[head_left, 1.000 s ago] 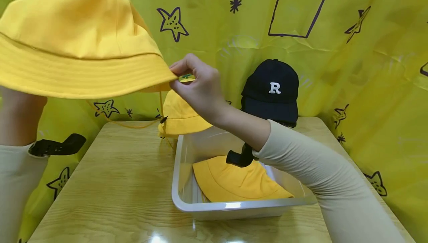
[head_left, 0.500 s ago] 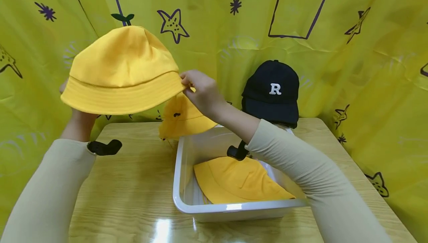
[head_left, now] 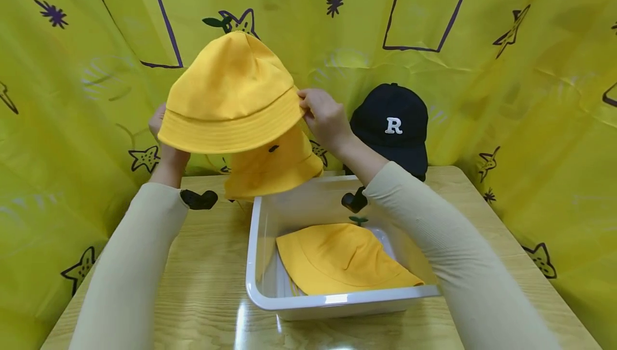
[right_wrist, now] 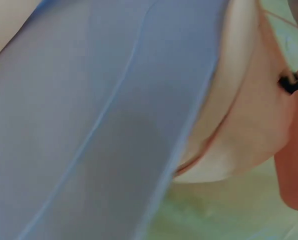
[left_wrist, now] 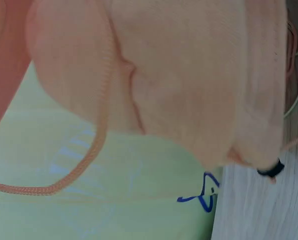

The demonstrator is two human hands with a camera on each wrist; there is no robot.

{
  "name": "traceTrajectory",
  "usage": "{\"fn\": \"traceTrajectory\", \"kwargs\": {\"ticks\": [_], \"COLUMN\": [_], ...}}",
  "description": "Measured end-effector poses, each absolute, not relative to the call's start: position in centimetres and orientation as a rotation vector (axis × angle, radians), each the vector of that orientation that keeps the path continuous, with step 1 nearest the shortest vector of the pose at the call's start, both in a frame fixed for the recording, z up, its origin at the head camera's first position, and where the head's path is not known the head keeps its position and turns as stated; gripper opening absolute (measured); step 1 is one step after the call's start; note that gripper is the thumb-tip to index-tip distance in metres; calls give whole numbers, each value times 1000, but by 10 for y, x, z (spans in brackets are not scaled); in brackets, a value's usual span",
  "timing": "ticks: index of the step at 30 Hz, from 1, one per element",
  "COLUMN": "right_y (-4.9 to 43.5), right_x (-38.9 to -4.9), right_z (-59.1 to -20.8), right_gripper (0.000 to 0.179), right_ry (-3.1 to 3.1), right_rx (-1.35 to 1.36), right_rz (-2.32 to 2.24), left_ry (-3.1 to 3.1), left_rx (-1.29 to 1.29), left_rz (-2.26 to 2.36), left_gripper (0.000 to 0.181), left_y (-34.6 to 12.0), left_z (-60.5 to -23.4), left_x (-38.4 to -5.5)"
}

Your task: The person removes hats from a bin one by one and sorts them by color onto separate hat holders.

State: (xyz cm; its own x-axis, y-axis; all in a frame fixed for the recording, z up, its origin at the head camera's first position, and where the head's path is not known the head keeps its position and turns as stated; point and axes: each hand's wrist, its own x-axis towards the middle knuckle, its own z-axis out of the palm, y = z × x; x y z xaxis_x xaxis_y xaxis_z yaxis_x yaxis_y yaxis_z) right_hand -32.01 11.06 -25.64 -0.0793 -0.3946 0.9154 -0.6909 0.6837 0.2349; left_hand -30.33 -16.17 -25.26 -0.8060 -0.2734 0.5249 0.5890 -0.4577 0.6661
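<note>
A yellow bucket hat (head_left: 231,93) with a green sprout on its crown hangs in the air in the head view, brim down. My right hand (head_left: 328,120) pinches the brim's right edge between thumb and fingers. At the brim's left side my left hand (head_left: 166,138) holds the hat, its fingertips hidden behind the fabric. Just behind and below is a second yellow hat (head_left: 270,176), partly covered by the held one. A third yellow hat (head_left: 337,259) lies on its side in the white bin (head_left: 337,301). In the left wrist view a cord (left_wrist: 84,170) dangles beside fabric.
A black cap (head_left: 388,120) with a white letter R stands at the back right, behind the bin. The wooden table (head_left: 207,280) extends left of the bin. A yellow curtain (head_left: 308,18) with drawn stars encloses the back and sides.
Both hands have carried the hat rightward and away from the camera, to in front of the second hat. It was large at the upper left one second ago. The bin and black cap have stayed put.
</note>
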Motion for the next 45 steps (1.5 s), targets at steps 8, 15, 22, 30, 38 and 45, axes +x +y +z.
{"fn": "traceTrajectory", "kwargs": {"ticks": [8, 15, 22, 30, 38, 45], "right_y": [122, 125, 126, 131, 140, 141], "right_x": [-338, -345, -343, -339, -336, -337], "right_z": [-277, -289, -294, -306, -327, -332], "right_gripper": [8, 5, 8, 10, 13, 19], "right_ry": [-1770, -2073, -2400, -2665, -2775, -2841], "right_rx": [807, 708, 627, 657, 728, 813], "right_rz": [318, 422, 467, 471, 445, 531], "left_ry": [-1471, -1761, -2093, -2463, -2587, -2579], "left_rx": [-149, 21, 50, -243, -221, -147], "left_rz": [-2029, -1911, -1699, -1185, -1239, -1332], "left_gripper": [40, 38, 15, 17, 17, 18], "left_y": [-160, -169, -175, -185, -189, -185], "left_z": [-271, -299, -327, -362, -392, -413], "left_x": [-332, -350, -354, -347, -339, -332]}}
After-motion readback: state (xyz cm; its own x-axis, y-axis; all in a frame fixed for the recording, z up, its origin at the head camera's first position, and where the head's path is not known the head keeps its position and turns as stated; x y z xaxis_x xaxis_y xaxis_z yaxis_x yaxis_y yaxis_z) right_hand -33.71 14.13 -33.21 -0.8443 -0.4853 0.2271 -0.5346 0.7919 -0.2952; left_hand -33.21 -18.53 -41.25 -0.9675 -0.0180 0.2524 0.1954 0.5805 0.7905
